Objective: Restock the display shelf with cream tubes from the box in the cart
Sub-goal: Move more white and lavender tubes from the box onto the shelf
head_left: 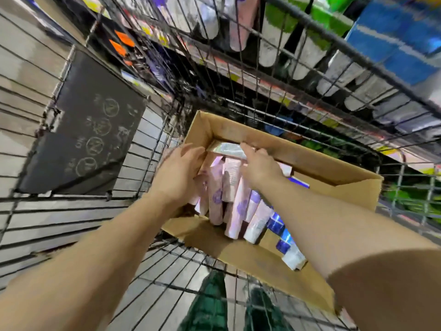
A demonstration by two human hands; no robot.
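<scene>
- While both hands reach into the box in the cart, cream tubes lie loosely piled inside.
- Left hand: fingers spread, holding nothing.
- Right hand: fingers on a silvery carton; grip unclear.
- Tubes judged light, soft, slick; grasp mid-body.

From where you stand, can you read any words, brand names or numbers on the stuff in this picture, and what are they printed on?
Nothing reads cleanly.
Dark grey plastic panel on the wire cart: circled warning symbols and short captions, too blurred to quote.
Pink and white cream tubes in the brown cardboard box: purple marks only, print unreadable.
Shelf price strips: yellow and orange tags, too smeared to read.
</scene>
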